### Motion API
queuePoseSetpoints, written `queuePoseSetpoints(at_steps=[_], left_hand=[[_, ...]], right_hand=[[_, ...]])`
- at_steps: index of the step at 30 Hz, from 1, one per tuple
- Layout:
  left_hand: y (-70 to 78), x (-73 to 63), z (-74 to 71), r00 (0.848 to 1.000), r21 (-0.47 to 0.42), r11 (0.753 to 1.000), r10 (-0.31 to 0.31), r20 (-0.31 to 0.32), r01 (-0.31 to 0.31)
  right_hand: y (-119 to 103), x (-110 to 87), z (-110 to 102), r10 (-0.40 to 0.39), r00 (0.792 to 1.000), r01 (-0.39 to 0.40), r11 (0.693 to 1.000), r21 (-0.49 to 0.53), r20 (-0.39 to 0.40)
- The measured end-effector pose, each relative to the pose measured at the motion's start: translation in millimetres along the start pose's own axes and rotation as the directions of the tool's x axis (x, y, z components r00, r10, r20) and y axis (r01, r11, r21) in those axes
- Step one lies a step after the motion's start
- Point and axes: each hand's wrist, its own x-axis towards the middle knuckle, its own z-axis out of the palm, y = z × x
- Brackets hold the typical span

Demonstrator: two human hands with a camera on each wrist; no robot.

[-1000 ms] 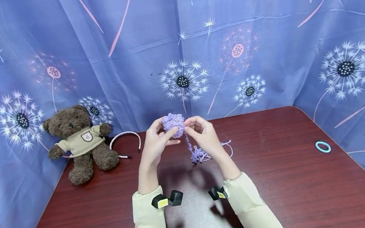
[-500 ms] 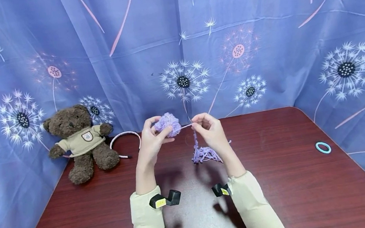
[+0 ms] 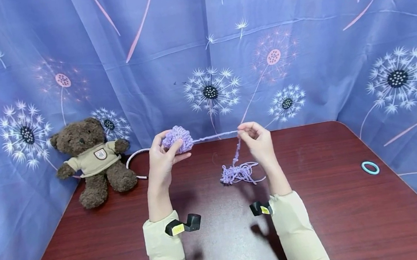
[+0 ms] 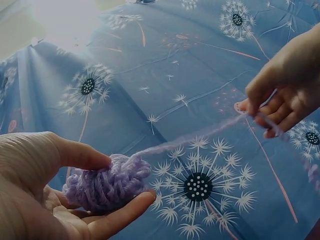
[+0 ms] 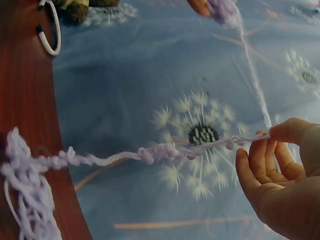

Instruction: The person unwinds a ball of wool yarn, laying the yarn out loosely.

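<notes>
Blue cloth (image 3: 156,95) hangs behind left fingers (image 4: 125,215) gripping a nubbly yarn bundle (image 4: 107,185), right fingers (image 5: 258,159) pinching its taut strand (image 4: 165,146).

On the table (image 3: 332,201), left to right: a teddy bear (image 3: 92,160), a headband (image 3: 132,155) beside it, a yarn pile (image 3: 235,174), and a ring (image 3: 364,169) near the right edge. A curtain (image 3: 166,88) hangs behind them all.
</notes>
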Motion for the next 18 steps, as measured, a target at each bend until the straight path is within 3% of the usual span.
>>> queuePoseSetpoints(at_steps=[9, 18], left_hand=[[-0.3, 0.5, -0.3, 1.000, -0.007, 1.000, 0.016, -0.024, -0.016], [-0.1, -0.6, -2.0, 0.999, -0.002, 1.000, -0.017, -0.032, 0.017]], right_hand=[[5.9, 12.8, -31.7, 0.002, 0.989, 0.006, 0.999, 0.052, -0.147], [11.8, 18.3, -58.5, 0.040, 0.957, 0.006, 0.988, 0.155, -0.288]])
